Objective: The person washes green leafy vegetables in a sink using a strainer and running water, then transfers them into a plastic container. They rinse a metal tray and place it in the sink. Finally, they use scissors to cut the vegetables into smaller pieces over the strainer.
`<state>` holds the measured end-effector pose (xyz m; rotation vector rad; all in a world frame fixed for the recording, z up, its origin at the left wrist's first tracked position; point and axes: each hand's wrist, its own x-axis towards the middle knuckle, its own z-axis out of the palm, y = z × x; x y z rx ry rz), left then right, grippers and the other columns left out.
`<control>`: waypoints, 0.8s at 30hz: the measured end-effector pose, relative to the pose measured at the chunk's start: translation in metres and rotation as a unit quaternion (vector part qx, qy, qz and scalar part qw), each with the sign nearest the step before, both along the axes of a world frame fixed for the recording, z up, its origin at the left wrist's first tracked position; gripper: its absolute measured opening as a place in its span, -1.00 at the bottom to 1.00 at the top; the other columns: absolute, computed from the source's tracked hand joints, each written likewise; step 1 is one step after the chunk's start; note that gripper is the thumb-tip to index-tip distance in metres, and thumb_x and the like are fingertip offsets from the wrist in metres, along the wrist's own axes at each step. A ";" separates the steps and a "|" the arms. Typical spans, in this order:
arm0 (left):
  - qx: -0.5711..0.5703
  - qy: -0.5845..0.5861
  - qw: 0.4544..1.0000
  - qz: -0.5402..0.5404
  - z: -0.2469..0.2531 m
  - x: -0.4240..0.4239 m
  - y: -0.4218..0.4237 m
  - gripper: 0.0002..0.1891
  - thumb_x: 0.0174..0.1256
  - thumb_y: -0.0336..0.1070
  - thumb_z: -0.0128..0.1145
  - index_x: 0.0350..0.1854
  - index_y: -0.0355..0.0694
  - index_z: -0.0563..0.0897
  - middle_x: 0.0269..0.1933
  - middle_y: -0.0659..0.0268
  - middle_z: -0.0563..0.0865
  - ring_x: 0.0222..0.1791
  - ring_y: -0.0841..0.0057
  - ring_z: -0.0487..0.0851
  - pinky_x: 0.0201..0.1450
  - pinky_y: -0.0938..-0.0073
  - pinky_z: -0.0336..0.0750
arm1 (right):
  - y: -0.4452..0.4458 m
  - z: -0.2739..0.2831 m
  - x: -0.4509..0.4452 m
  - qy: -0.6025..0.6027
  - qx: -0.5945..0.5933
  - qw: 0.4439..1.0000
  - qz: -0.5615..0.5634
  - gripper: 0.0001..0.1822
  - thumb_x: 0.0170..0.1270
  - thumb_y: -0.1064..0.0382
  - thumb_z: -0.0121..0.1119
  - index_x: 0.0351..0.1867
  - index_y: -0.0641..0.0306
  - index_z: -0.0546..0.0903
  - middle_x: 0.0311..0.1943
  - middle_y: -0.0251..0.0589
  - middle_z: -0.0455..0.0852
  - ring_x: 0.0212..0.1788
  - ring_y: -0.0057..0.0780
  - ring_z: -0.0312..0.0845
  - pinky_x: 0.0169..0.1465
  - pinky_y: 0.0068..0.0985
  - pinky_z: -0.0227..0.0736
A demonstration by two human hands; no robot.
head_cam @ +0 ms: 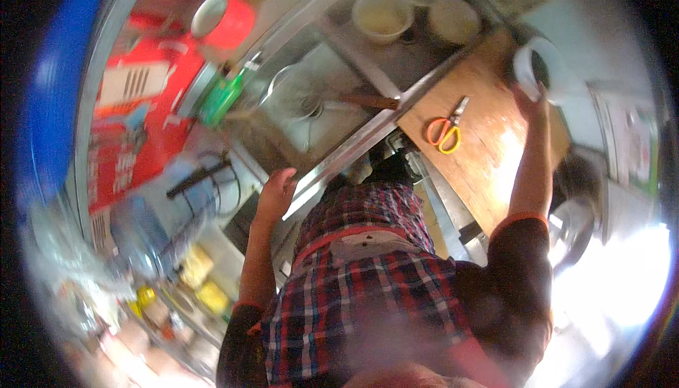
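Note:
My right hand (529,100) reaches over the far right part of a wooden board (477,117) and grips the rim of a white bowl (525,64), tilted and dark inside. Blur hides exactly how the fingers sit on it. Between my arms, scissors (449,128) with one orange and one yellow handle lie on the board. My left hand (277,194) hangs by the near left corner of a metal sink (334,85), holding nothing, its fingers loosely bent and apart.
Two pale tubs (382,16) (453,21) stand in the sink's far compartment. A brown bar-like thing (366,100) lies across the near one. Left of the sink are a green pump bottle (223,96), a red container (231,22) and a black wire rack (207,181).

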<state>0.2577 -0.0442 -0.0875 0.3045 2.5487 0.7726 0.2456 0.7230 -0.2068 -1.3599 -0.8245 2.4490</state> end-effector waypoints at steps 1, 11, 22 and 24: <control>0.013 -0.017 1.000 0.014 0.010 0.004 0.001 -0.67 0.45 -0.31 0.23 0.21 -0.25 0.64 0.09 0.01 0.73 0.04 0.11 0.75 0.10 0.18 0.62 | 0.011 -0.017 -0.001 -0.001 -0.014 0.999 -0.030 -0.32 0.40 -0.18 0.18 0.19 0.48 0.53 0.02 0.25 0.68 -0.10 -0.08 0.68 0.04 -0.21 0.71; 0.087 -0.065 0.977 0.181 -0.016 0.085 -0.004 -0.63 0.41 -0.37 0.27 0.23 -0.28 0.62 0.12 -0.03 0.70 0.04 0.05 0.73 0.14 0.16 0.62 | -0.025 0.059 0.037 0.032 0.054 0.979 0.195 -0.75 0.42 0.27 0.03 -0.50 0.09 0.40 -0.61 -0.40 0.38 -0.68 -0.62 0.26 -0.63 -0.55 0.30; 0.104 0.225 0.969 0.020 0.039 0.041 0.088 -0.33 0.24 -0.36 0.40 0.45 -0.09 0.50 0.56 0.12 0.39 0.37 0.10 0.59 0.38 0.15 0.56 | -0.341 0.086 0.028 -0.001 0.122 0.833 0.539 -0.54 0.52 0.17 0.02 0.37 0.28 0.46 -0.51 -0.37 0.51 -0.63 -0.67 0.30 -0.63 -0.62 0.23; 0.035 0.218 0.975 -0.014 0.026 0.051 0.069 -0.40 0.16 -0.35 0.44 0.31 -0.11 0.61 0.47 0.16 0.50 0.31 0.15 0.64 0.34 0.17 0.59 | -0.406 0.076 0.026 0.027 0.110 0.791 0.602 -0.57 0.47 0.18 0.04 0.28 0.31 0.49 -0.50 -0.33 0.56 -0.64 -0.63 0.37 -0.63 -0.57 0.30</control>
